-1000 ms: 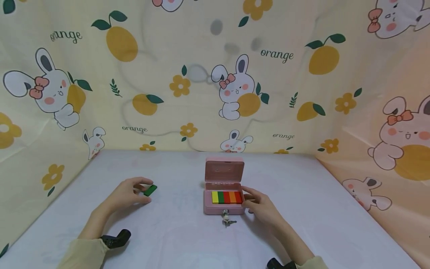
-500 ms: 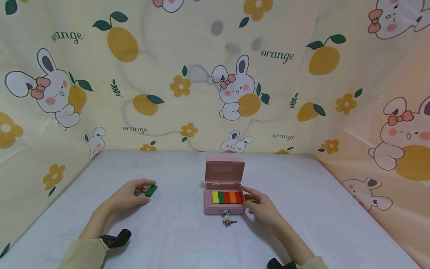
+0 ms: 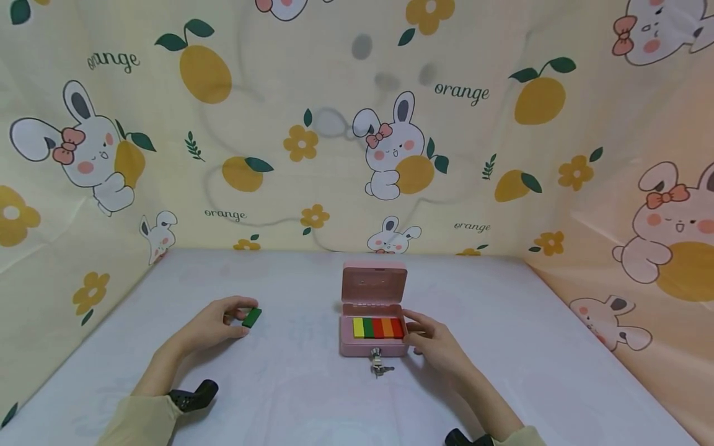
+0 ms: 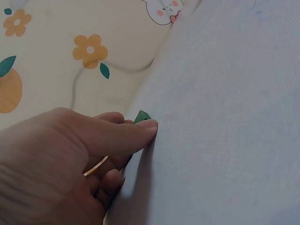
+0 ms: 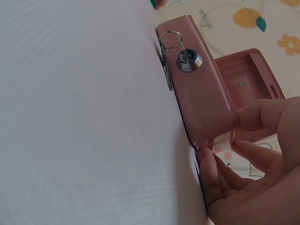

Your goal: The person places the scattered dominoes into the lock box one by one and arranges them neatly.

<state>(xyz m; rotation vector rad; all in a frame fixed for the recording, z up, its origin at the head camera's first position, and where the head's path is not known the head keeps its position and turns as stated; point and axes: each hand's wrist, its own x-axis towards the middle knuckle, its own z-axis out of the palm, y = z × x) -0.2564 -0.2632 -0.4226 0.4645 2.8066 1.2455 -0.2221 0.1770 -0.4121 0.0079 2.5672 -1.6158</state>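
Note:
My left hand pinches a small green block between thumb and fingers, low over the left part of the white table. In the left wrist view only a corner of that block shows past the thumb tip. To the right stands a pink metal cash box with its lid raised. A row of coloured blocks, yellow, green, red and orange, lies inside it. My right hand holds the box's right side, thumb at the rim and some fingers low at the corner, as the right wrist view shows.
A key ring with keys hangs from the lock on the box's front. The white table meets a backdrop printed with rabbits and oranges. Black straps with cameras sit on both wrists.
The green block has turned slightly and shifted a little right in my left fingers. My right hand and the box stay as they were.

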